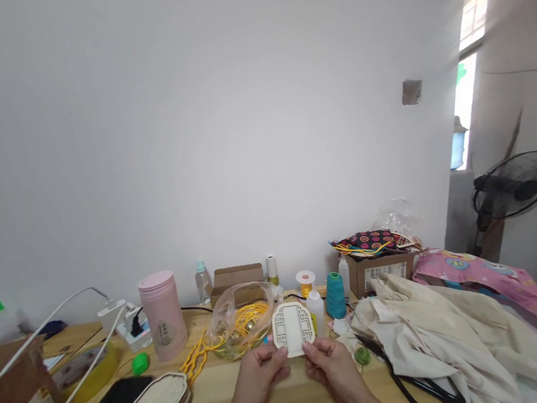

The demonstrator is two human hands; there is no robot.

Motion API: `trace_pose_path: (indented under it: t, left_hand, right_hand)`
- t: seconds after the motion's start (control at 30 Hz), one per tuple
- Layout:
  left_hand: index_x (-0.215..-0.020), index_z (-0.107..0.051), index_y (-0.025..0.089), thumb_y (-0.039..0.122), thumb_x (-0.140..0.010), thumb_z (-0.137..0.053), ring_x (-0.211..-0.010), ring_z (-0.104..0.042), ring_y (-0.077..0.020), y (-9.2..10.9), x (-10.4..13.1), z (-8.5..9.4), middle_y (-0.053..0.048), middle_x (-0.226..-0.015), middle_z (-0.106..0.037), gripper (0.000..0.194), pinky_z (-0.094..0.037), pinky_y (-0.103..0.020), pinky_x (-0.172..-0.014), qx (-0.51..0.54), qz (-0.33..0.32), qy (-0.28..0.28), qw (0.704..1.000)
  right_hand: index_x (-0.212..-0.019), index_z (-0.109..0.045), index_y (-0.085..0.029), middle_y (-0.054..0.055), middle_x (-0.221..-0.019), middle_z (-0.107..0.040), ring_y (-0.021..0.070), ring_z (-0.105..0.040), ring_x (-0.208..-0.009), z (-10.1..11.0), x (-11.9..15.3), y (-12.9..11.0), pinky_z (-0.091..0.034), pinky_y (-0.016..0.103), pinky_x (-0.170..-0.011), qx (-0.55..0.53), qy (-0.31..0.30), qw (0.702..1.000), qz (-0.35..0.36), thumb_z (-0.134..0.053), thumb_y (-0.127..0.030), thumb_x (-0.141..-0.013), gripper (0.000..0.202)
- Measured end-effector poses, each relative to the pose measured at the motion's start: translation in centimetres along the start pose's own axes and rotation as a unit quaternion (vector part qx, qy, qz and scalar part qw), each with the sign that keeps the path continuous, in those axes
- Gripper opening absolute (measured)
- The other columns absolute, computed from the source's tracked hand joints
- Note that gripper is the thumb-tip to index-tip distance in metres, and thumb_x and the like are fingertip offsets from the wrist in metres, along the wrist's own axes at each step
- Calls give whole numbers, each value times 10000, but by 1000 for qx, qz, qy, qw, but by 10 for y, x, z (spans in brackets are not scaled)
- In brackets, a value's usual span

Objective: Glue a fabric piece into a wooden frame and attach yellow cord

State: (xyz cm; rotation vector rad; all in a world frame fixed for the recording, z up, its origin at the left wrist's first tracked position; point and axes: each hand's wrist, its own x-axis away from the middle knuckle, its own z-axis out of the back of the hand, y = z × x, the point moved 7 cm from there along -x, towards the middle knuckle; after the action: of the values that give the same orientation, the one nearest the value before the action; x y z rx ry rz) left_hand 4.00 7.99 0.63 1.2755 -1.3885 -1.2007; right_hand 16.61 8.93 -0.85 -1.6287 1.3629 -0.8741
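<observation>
A pale, flat panel (293, 328) with rounded, scalloped edges and cut-out lattice patterns on both sides is held up above the table. My left hand (262, 369) pinches its lower left edge between thumb and fingers. On the lower right edge, my right hand (332, 367) grips it the same way. Behind the panel stands a white squeeze bottle (315, 307), partly hidden. Just left of it lies a clear plastic bag (239, 306) with yellow cords (201, 353) and round brass-coloured bells. A stack of similar pale panels (159, 400) rests at the front edge, left of my hands.
Black scissors (425, 400) and cream cloth (455, 333) lie at the right. A teal thread cone (336, 295) and a cardboard box (380, 269) stand behind. To the left are a pink tumbler (163, 315), a phone (122, 395), yellow tape (88, 371) and a power strip (136, 334).
</observation>
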Motion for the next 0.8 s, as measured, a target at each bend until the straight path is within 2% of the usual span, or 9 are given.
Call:
trace_pose_path:
  t: [0.17,0.3,0.4,0.6,0.7,0.8]
  left_hand:
    - [-642,-701,127,383,-540,-694,-700,-542,-167,6,1,-1,-69,-750,-661,276,-437,-234,-592,-13,-21,12,1000]
    - [-672,-707,137,368,-521,-708,-809,-546,-213,10,3,-1,-93,-844,-670,277,-447,-251,-628,-21,-31,14,999]
    - [-708,-705,140,370,-523,-707,-803,-560,-216,12,3,-1,-99,-872,-671,295,-457,-271,-647,-18,-32,17,999]
    - [-799,-680,142,425,-522,-691,-771,-578,-218,7,2,4,-100,-827,-682,396,-479,-287,-589,-7,-11,60,998]
    - [-793,-677,118,434,-530,-681,-758,-581,-219,4,2,7,-104,-784,-684,410,-477,-276,-564,-14,-1,84,996]
    - [-763,-678,103,432,-538,-677,-711,-588,-209,3,2,10,-97,-725,-685,399,-472,-266,-546,-20,2,101,995]
  right_hand:
    - [-573,-590,-119,-61,-434,-447,21,-352,-391,0,0,6,-274,152,-422,-22,-6,1000,-19,-711,-437,-505,347]
    - [-588,-607,-119,-60,-446,-442,19,-351,-402,-2,3,1,-274,148,-428,-22,-14,1000,-8,-709,-413,-527,317]
    - [-622,-636,-124,-61,-442,-441,27,-339,-407,-4,4,-7,-270,153,-425,-11,-18,1000,15,-703,-408,-537,304]
    - [-707,-679,-132,5,-580,-604,100,-463,-518,-12,7,-18,-343,207,-496,32,-26,996,80,-729,-339,-509,291]
    - [-709,-687,-132,20,-600,-627,137,-503,-571,-16,9,-17,-364,229,-532,43,-37,995,86,-733,-322,-499,287]
    - [-677,-692,-131,16,-570,-622,127,-490,-542,-18,11,-16,-358,224,-518,45,-40,995,82,-736,-307,-494,258]
